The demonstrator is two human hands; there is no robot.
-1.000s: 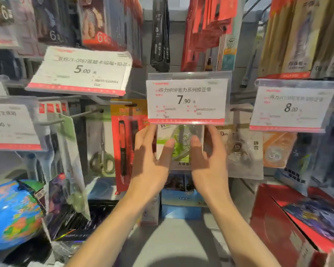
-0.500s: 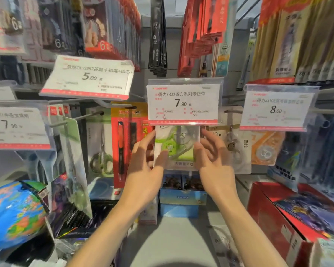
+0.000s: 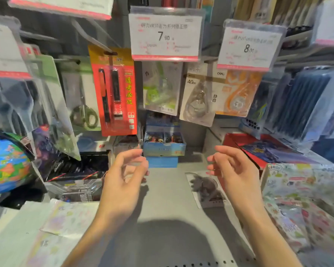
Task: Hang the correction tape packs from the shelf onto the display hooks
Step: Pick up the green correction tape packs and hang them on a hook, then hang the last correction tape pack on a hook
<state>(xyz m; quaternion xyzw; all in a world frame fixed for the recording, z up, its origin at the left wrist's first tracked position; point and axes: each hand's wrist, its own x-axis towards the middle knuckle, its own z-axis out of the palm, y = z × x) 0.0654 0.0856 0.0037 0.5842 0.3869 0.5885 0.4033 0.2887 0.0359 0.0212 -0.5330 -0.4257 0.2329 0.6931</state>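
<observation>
A green correction tape pack (image 3: 161, 87) hangs on the hook under the 7.90 price tag (image 3: 165, 34). Beside it on the right hang a grey 40m pack (image 3: 199, 97) and an orange pack (image 3: 238, 93) under the 8.00 tag (image 3: 249, 48). My left hand (image 3: 126, 170) and my right hand (image 3: 231, 168) hover low over the grey shelf (image 3: 168, 199), well below the hanging packs, fingers loosely curled and holding nothing. A dark flat pack (image 3: 206, 187) lies on the shelf just left of my right hand.
A red pen pack (image 3: 114, 89) and scissors (image 3: 83, 112) hang to the left. Blue boxes (image 3: 163, 145) stand at the shelf's back, a globe (image 3: 6, 162) at far left, a red box (image 3: 258, 147) and sticker sheets (image 3: 305, 199) at right.
Both hands have let go of the green pack, which now hangs on its hook, and dropped down toward the shelf. The camera has tilted downward.
</observation>
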